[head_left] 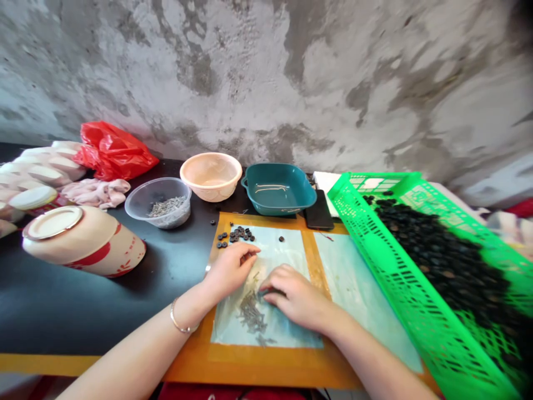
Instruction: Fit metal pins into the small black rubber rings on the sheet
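Touching screws with right hand | left hand beside black washers | grips narrow, holding unclear

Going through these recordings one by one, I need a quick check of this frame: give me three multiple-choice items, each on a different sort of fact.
1. Where does the heap of grey screws lie?
A) on the pale sheet, under the right hand
B) in the teal dish
C) in the red bag

2. What colour is the slotted basket?
A) blue
B) green
C) white

3. How does the cream bowl lie?
A) on its side
B) upright
C) upside down

1 A: the screws sit on the sheet by the fingers.
2 B: its plastic walls are bright green.
3 A: its base faces sideways.
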Demonstrator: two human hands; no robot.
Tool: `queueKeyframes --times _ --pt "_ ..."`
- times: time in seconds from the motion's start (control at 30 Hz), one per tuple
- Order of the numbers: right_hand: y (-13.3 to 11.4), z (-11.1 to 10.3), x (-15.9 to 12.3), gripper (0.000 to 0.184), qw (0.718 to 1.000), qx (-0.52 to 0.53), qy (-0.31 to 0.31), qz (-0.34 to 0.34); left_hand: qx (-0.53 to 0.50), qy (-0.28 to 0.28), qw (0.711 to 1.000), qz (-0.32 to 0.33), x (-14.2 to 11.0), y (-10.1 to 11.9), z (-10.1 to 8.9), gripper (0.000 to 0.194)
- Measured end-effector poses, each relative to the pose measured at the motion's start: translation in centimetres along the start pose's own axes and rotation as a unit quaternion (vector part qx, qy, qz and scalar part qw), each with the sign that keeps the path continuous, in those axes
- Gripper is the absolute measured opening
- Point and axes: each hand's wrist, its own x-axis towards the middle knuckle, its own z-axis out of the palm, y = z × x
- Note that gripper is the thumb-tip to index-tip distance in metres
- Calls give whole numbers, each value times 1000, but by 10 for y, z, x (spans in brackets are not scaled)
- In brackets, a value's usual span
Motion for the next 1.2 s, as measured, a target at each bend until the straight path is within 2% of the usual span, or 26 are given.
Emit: queueKeyframes --times 0.13,0.37,0.5,0.6,0.77,0.87,1.07,1.2 --pt "-1 7 1 5 994 -90 -34 -48 58 -34 997 27 -1 6 2 27" --pt "2 9 -1 5 986 -145 -20 -83 185 -78 979 43 1 22 -1 27" --pt "4 4 -4 8 995 -90 -19 -40 274 -91 957 33 10 32 3 27" --pt "11 -3 -5 9 999 -29 5 16 297 -76 951 37 28 37 16 29" --pt "26 -18 -4 9 988 55 80 118 290 -61 954 36 64 37 41 24" --pt "35 -26 -2 11 980 74 111 147 265 -57 962 45 71 35 46 18" --pt "44 -30 0 17 953 122 200 190 188 -67 978 57 43 35 37 21" --pt "39 -25 1 18 948 153 206 189 83 -55 994 36 23 36 33 19"
